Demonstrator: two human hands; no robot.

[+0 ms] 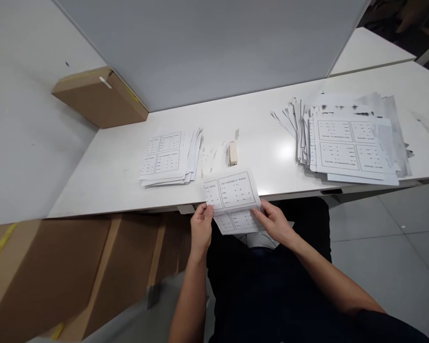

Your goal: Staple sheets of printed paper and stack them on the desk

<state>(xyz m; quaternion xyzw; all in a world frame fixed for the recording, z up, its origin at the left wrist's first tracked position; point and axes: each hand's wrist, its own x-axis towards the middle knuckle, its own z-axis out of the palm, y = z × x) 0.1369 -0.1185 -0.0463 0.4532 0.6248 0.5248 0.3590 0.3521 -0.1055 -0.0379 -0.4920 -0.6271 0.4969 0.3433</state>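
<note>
A printed paper sheet (236, 193) with boxed text is held in front of me, over the near edge of the table and my lap. My left hand (201, 227) pinches its left edge between thumb and fingers. On the opposite side, my right hand (274, 221) grips the right edge, thumb on top and fingers underneath. The sheet bends slightly across its lower half. Whether it is one sheet or several, I cannot tell. Just beyond it on the table lies a small beige block-shaped object (233, 153).
A neat paper stack (166, 157) lies left on the white table (114, 176); a larger, untidy paper pile (353, 143) is at the right. One cardboard box (100, 97) leans against the grey panel (214, 47). Several large cartons (57, 267) stand below, at the left.
</note>
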